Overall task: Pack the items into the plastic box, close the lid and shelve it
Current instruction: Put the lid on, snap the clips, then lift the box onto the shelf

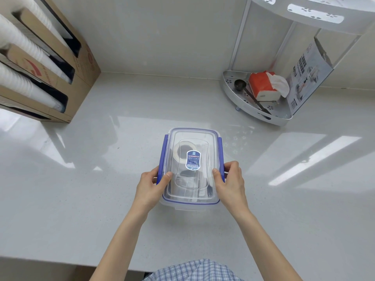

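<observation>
A clear plastic box stands on the white counter, with its transparent lid on top. The lid has a blue seal and blue side clasps. Through the lid I see a roll of pale tape and some dark items that I cannot make out. A blue and white sticker sits on the lid's middle. My left hand grips the left clasp with the thumb on the lid. My right hand grips the right clasp the same way.
A white corner shelf rack stands at the back right, holding a red tissue pack, a black scoop and a printed carton. Cardboard boxes with stacked white cups fill the left. The counter's front edge is near me.
</observation>
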`<state>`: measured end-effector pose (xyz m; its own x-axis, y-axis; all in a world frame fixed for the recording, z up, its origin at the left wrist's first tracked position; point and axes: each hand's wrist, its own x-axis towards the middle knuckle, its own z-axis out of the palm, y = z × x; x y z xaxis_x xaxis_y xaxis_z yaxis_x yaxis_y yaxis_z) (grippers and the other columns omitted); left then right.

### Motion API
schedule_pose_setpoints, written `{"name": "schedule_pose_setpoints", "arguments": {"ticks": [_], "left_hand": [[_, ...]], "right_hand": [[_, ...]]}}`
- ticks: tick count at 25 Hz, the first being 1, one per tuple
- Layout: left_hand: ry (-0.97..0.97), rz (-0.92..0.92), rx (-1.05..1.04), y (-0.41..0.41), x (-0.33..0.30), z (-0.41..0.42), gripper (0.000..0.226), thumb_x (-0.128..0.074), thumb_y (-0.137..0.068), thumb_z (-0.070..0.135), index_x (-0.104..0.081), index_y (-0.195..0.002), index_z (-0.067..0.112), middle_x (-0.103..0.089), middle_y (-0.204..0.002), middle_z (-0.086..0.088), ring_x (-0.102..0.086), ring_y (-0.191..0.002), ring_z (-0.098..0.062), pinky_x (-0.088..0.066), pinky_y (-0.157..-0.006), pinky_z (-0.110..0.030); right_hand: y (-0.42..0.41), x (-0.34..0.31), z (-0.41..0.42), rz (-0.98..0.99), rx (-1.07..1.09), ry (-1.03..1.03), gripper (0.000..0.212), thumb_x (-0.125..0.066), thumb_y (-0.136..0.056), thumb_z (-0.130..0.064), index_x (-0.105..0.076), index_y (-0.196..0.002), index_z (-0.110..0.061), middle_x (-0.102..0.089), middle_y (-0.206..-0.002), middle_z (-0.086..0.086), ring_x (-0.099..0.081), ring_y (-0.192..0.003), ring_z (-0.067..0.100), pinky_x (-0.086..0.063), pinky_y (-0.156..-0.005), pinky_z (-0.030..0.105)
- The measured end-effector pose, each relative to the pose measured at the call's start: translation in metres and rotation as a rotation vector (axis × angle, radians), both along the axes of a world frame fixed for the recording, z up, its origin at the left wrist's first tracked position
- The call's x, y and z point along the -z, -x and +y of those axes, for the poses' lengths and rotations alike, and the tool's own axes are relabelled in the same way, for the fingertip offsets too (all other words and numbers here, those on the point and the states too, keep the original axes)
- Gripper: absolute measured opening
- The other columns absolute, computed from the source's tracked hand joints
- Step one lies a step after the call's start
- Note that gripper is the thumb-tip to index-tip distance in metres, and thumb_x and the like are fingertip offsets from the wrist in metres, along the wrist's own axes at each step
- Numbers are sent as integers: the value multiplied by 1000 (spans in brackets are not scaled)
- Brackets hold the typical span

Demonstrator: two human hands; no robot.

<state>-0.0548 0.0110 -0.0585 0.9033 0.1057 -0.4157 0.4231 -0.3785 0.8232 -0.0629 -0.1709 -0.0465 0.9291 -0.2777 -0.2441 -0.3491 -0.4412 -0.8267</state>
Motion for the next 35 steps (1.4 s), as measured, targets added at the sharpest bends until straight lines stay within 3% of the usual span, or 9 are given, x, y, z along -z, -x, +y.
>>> {"name": "schedule_pose_setpoints", "arguments": {"ticks": [4, 7, 11, 13, 15, 17, 23, 31, 35], "left_hand": [[-59, -117, -40, 5, -3, -10, 16, -48, -89, 30, -57, -102, 27, -60, -96, -7, -56, -88, -24, -44, -80, -34], [-209, -218, -52, 7, -1, -18, 22, -44, -91, 27, -58, -105, 18, -47, -83, -5, -47, -68, -15, -34, -69, -26], [-63, -150, -100, 7, -3, -16, 36, -49, -89, 28, -49, -123, 17, -53, -104, -5, -53, -91, -18, -41, -79, -25], [88, -61, -125, 4, -3, -11, 39, -53, -86, 29, -46, -124, 18, -55, -110, -3, -54, -97, -18, -47, -77, -26], [193, 23, -113, 3, -3, -6, 40, -55, -85, 30, -47, -123, 19, -57, -111, -3, -56, -95, -18, -49, -71, -23], [250, 72, -116, 2, -1, -2, 40, -56, -85, 32, -49, -122, 18, -61, -114, -5, -59, -99, -22, -52, -81, -33], [273, 75, -118, 6, -3, -5, 27, -56, -85, 28, -56, -110, 19, -65, -99, 2, -60, -98, -24, -47, -93, -49], [265, -22, -66, 3, -25, -18, 34, -57, -84, 29, -57, -113, 11, -65, -108, -8, -60, -89, -21, -50, -75, -31], [290, -95, -24, -10, -53, -28, 35, -57, -84, 30, -56, -113, 11, -64, -111, -8, -61, -88, -19, -50, -88, -42]], "right_hand": [[0, -1, 1, -15, 4, 3, 15, -49, -92, -21, -35, -93, -14, -43, -100, 4, -47, -80, 20, -37, -72, 29], [-1, -1, 3, -7, 7, 8, 14, -48, -93, -20, -35, -93, -13, -41, -100, 4, -46, -78, 19, -36, -71, 28], [0, -1, -1, 16, 44, -87, 20, -54, -90, -22, -41, -104, -14, -50, -113, 6, -50, -88, 16, -38, -75, 25], [1, 0, -7, 104, 55, -180, 40, -55, -88, -31, -42, -122, -14, -52, -118, 5, -53, -97, 17, -43, -81, 28], [7, 1, -11, 206, 20, -212, 56, -54, -87, -41, -35, -134, -18, -52, -114, 3, -55, -103, 20, -46, -89, 33], [13, 2, -12, 245, -32, -189, 60, -55, -85, -44, -33, -135, -20, -54, -105, -1, -56, -103, 21, -47, -88, 33], [19, 1, -17, 172, -47, -190, 41, -59, -85, -34, -52, -122, -16, -63, -99, 3, -58, -84, 17, -45, -66, 20], [14, -13, -36, 73, -51, -257, 33, -58, -86, -32, -62, -114, -16, -70, -99, 6, -64, -90, 24, -51, -79, 34], [3, -38, -52, -23, -67, -297, 27, -59, -87, -30, -65, -110, -16, -66, -79, -5, -59, -68, 8, -44, -61, 18]]}}
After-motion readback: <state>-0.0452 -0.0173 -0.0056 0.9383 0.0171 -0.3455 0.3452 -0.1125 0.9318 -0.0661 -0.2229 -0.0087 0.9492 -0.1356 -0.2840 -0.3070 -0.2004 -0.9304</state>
